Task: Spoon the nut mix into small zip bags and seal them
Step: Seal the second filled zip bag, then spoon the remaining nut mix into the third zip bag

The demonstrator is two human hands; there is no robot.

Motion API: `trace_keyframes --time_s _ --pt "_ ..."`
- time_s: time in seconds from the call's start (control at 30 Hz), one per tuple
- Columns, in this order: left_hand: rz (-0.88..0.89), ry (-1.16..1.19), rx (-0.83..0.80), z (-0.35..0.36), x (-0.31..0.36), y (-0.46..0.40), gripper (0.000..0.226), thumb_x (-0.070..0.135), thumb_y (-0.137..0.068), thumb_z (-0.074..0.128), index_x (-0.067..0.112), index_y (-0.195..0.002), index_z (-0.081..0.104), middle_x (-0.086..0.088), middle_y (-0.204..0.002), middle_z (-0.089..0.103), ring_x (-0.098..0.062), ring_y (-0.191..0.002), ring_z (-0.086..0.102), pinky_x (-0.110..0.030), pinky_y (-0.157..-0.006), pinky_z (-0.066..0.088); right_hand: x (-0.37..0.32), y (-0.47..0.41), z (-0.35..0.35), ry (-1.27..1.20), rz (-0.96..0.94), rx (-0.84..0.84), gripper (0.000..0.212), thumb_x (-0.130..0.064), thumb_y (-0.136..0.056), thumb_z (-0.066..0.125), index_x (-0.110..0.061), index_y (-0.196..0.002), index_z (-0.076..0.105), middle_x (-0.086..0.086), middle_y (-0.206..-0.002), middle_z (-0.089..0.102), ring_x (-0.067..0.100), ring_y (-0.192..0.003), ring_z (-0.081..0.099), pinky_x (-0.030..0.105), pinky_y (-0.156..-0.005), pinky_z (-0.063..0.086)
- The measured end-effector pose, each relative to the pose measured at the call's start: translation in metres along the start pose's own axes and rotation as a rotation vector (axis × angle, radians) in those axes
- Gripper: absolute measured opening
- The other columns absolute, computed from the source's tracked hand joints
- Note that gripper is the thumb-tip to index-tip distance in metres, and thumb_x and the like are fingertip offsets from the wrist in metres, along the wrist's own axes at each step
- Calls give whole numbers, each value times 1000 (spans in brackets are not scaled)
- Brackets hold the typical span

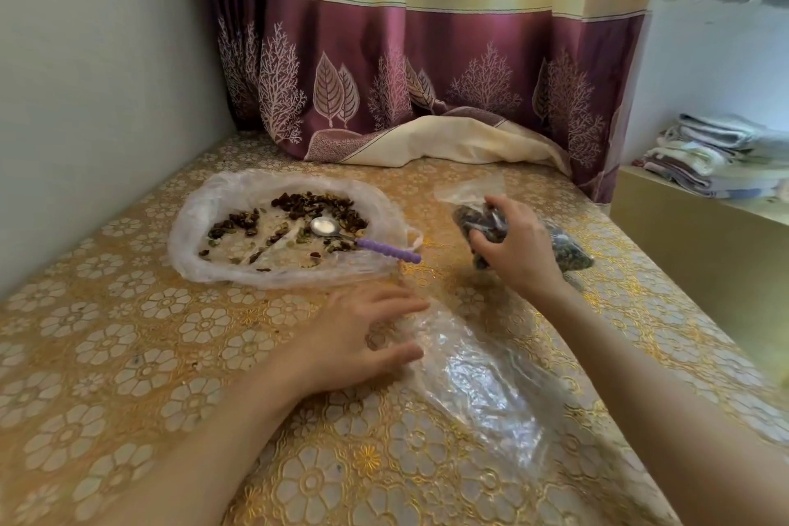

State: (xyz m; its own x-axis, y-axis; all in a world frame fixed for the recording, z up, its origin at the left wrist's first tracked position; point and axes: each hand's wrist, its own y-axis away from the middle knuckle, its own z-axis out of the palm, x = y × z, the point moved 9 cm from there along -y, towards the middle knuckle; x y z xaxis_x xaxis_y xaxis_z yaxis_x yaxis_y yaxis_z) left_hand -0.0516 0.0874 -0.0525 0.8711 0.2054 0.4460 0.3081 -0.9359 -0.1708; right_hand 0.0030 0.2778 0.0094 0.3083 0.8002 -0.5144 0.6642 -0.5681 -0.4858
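Note:
The nut mix [318, 209] lies spread on an opened white plastic bag [205, 235] at the middle left of the table. A metal spoon with a purple handle [384, 250] rests in it, handle pointing right. My right hand [518, 248] grips a small filled zip bag [471, 224] over the table at the right, beside more filled bags [570, 252]. My left hand [363, 337] lies on the table with fingers spread, its fingertips touching the near end of a clear pack of empty bags [482, 384].
A gold floral cloth [128, 354] covers the table. A purple and cream curtain [427, 77] drapes onto its far edge. A grey wall stands at the left. Folded towels [717, 154] sit on a ledge at the right.

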Motion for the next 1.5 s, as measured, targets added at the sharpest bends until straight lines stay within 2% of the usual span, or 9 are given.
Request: trace_keyframes --time_s 0.13,0.3,0.5,0.57,0.7,0.8,0.9,1.1,1.5 --pt "9 -49 3 2 0 -2 40 58 -84 52 50 -123 51 28 -140 36 8 -130 17 -27 -107 6 16 -6 20 114 33 -84 51 -25 -89 59 -11 -136 47 14 -134 49 29 -117 49 32 -97 36" --pt "31 58 125 -13 1 -2 24 37 -85 64 34 -109 68 20 -121 56 5 -119 39 -27 -107 26 23 -9 33 238 59 -153 52 -32 -95 49 -7 -140 40 16 -145 38 32 -131 37 37 -106 32" --pt "15 155 248 -22 1 1 34 10 -84 66 29 -112 62 17 -93 55 3 -93 50 -7 -80 40 7 1 22 213 17 -109 51 -33 -96 49 -4 -138 44 19 -148 35 33 -137 32 41 -113 26" --pt "12 182 291 -28 1 3 34 2 -83 65 22 -110 64 16 -87 55 2 -88 53 -6 -74 42 -14 11 4 111 -71 57 37 -22 -95 54 0 -124 57 19 -133 52 31 -125 46 38 -107 35" --pt "-6 172 538 -59 3 12 27 -2 -84 63 12 -107 65 10 -88 58 -2 -79 57 -8 -74 45 -46 37 -21 -229 -102 220 9 -10 -90 60 -8 -88 69 5 -84 66 14 -70 59 18 -66 44" --pt "3 182 844 -94 7 33 26 1 -85 62 18 -105 61 9 -88 58 -4 -83 57 -8 -75 45 -59 49 -8 -603 8 48 15 -13 -91 60 -17 -76 62 -2 -62 62 10 -51 58 18 -48 44" --pt "43 214 1014 -112 14 49 32 4 -87 63 24 -111 56 9 -89 59 -6 -82 57 -15 -75 47 -78 58 16 -872 73 -194 11 -18 -91 59 -11 -84 65 1 -68 66 15 -62 65 23 -53 51" --pt "155 295 816 -88 41 37 36 17 -89 60 21 -123 51 10 -94 63 -4 -89 63 -19 -81 52 -88 70 27 -1186 181 -312 35 -39 -76 64 -9 -93 71 12 -90 73 22 -86 71 24 -69 55" --pt "71 503 686 -77 32 29 23 29 -80 66 24 -98 52 7 -80 59 -10 -73 60 -19 -69 51 -84 83 27 -1174 179 -242 9 0 -84 65 -3 -87 72 11 -82 73 22 -79 71 24 -71 56"
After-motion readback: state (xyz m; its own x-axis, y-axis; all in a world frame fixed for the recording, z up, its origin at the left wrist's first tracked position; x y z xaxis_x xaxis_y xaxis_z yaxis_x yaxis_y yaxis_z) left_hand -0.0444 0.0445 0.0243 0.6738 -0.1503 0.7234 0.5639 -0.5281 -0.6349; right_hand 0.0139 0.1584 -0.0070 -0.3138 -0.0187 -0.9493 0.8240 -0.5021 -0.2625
